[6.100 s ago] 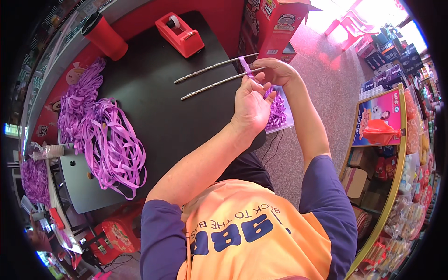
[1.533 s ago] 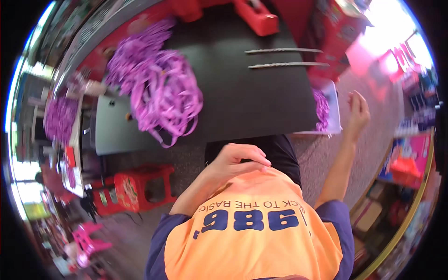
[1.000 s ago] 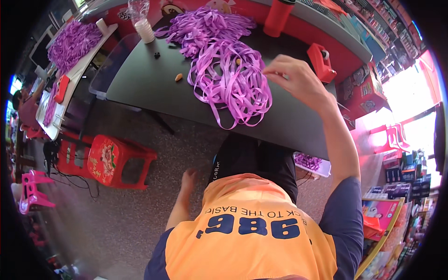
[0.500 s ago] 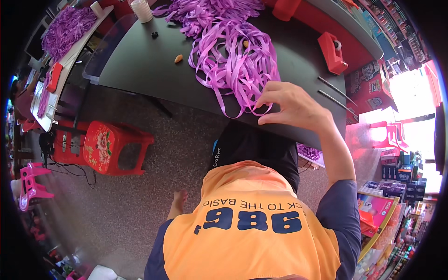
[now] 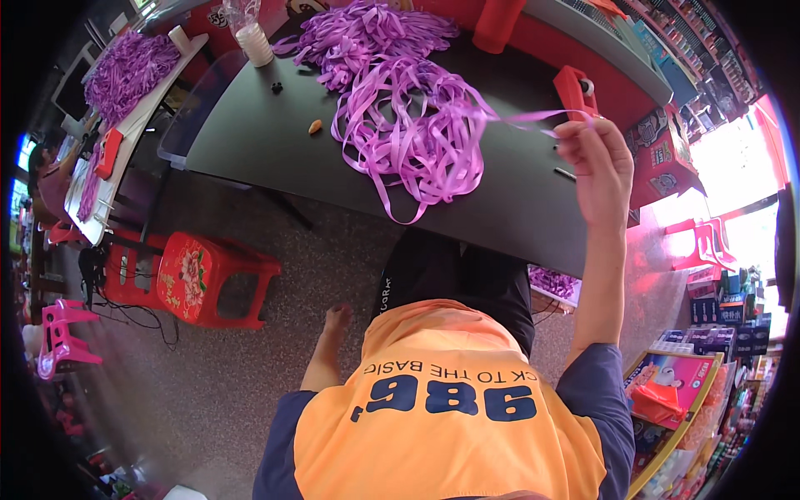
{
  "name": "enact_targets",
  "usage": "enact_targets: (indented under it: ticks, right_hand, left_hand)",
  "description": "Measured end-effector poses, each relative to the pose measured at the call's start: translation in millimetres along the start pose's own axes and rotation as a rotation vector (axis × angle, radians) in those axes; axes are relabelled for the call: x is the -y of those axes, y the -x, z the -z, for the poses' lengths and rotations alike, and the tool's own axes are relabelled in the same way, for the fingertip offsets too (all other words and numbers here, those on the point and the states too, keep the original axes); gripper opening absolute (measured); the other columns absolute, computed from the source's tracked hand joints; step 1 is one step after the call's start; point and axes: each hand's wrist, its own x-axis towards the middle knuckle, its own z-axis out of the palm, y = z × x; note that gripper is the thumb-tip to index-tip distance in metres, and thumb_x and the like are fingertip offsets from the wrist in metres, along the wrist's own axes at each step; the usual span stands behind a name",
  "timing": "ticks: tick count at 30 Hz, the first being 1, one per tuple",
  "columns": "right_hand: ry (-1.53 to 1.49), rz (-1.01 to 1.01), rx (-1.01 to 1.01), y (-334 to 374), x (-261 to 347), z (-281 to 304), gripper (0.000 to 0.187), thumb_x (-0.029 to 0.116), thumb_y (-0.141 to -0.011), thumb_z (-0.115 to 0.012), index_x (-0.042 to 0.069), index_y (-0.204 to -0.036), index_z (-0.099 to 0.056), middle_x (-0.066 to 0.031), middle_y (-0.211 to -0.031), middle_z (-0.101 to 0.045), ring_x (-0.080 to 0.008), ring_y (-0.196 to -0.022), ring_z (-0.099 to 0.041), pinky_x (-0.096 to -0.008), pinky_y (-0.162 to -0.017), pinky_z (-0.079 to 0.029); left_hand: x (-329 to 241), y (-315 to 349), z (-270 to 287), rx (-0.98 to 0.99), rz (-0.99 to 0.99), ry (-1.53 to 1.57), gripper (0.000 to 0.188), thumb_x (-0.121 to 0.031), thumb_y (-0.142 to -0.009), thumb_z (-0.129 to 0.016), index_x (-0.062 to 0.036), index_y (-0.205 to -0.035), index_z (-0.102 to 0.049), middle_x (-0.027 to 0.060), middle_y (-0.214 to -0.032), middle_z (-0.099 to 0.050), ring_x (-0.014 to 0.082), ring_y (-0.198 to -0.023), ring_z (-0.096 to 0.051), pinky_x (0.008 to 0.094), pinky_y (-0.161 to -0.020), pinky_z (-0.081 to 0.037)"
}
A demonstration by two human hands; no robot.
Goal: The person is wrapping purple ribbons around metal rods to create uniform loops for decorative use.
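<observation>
One ribbon stretched crosswise, rightward to right hand.

The right hand pinches, its forearm stretched forward; the left hand hangs low at the side, fingers too small to read.

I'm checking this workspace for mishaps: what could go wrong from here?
The purple ribbon held by the right hand could snag, since it runs to a loosely tangled pile. A tug might also drag the pile's lowest loops off the black table, as they lie near its edge.
</observation>
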Motion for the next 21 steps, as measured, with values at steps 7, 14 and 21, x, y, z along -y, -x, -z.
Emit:
enact_targets:
  ticks: [7,14,21]
  right_hand:
    - [0.933,-0.429,0.502,2,21,40,0.015,0.016,-0.084,-0.063,0.001,-0.087,-0.065,-0.001,-0.071,-0.061,-0.0062,-0.062,-0.054,-0.0214,-0.055,-0.043]
    - [1.058,-0.094,0.414,-26,4,9,0.02,0.015,-0.083,-0.062,0.001,-0.097,-0.066,-0.0092,-0.076,-0.063,-0.0133,-0.068,-0.06,-0.0267,-0.062,-0.047]
    - [1.08,0.296,0.608,-109,-76,-31,0.016,0.011,-0.082,-0.061,0.002,-0.094,-0.066,-0.0093,-0.088,-0.063,-0.0215,-0.083,-0.061,-0.0303,-0.074,-0.048]
  left_hand:
    - [-6,13,2,0.116,-0.049,-0.086,0.02,-0.019,-0.086,-0.058,-0.0056,-0.099,-0.064,0.0011,-0.075,-0.061,0.0109,-0.062,-0.057,0.0252,-0.054,-0.046]
    - [49,4,62,0.122,-0.199,-1.049,0.017,-0.023,-0.08,-0.06,-0.0089,-0.088,-0.066,0.0117,-0.082,-0.066,0.0291,-0.073,-0.063,0.0409,-0.065,-0.052]
    - [54,20,72,0.269,-0.708,-1.617,0.019,-0.027,-0.078,-0.058,-0.0105,-0.082,-0.065,0.0146,-0.088,-0.065,0.0353,-0.083,-0.062,0.0447,-0.071,-0.051]
